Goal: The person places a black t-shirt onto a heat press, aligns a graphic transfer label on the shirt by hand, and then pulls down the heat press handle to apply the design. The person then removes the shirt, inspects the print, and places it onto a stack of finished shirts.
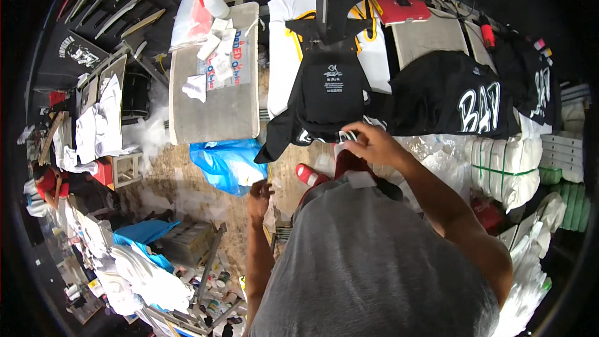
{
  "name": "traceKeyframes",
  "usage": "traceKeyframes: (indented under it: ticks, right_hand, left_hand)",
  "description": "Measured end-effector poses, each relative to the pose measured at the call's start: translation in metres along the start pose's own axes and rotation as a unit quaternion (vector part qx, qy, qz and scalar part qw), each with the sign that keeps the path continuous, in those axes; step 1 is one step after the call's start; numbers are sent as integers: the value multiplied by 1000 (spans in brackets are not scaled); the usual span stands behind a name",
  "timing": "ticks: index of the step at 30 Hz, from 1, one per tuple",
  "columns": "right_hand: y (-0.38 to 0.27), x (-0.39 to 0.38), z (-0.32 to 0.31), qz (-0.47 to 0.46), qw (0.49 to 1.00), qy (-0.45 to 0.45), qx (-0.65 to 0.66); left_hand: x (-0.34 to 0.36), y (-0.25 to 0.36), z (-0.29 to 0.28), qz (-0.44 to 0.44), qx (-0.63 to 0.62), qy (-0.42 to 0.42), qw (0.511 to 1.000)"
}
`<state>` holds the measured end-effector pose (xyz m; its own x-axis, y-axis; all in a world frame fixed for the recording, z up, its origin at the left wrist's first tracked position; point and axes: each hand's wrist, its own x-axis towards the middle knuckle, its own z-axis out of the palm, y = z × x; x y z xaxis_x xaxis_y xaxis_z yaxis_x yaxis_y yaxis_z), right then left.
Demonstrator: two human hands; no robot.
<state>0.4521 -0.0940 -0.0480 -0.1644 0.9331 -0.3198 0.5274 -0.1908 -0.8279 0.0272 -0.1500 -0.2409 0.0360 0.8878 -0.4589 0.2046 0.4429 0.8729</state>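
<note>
A black T-shirt (332, 84) lies over the platen in front of me, its neck label print facing up and white lettering along its near edge. At that near edge, my right hand (369, 143) has its thumb and forefinger closed on the black fabric. Low on the left, my left hand (259, 198) hangs with its fingers loosely curled and apart, and I see nothing in it. It is just beside a blue plastic bag (228, 165) that sits below the tables. Above the T-shirt stands the black arm of a press (334, 6).
To the right, another black T-shirt (452, 93) with white lettering is spread out. A grey padded board (181, 109) with white scraps stands left. White bundles tied with green cord (505, 171) are at the right. Far left, another person in a red top (47, 181) is at work.
</note>
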Motion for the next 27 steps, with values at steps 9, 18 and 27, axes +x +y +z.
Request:
traceKeyframes:
  ticks: [9, 18, 27]
  right_hand:
    - [90, 90, -54, -9, 943, 281, 175]
    - [-107, 115, -239, -268, 822, 502, -19]
    - [-135, 157, -260, -66, 902, 393, -168]
  left_hand:
    - [111, 205, 116, 204, 85, -82, 972]
    - [131, 225, 154, 169, 132, -75, 974]
    - [86, 120, 79, 208, 47, -53, 976]
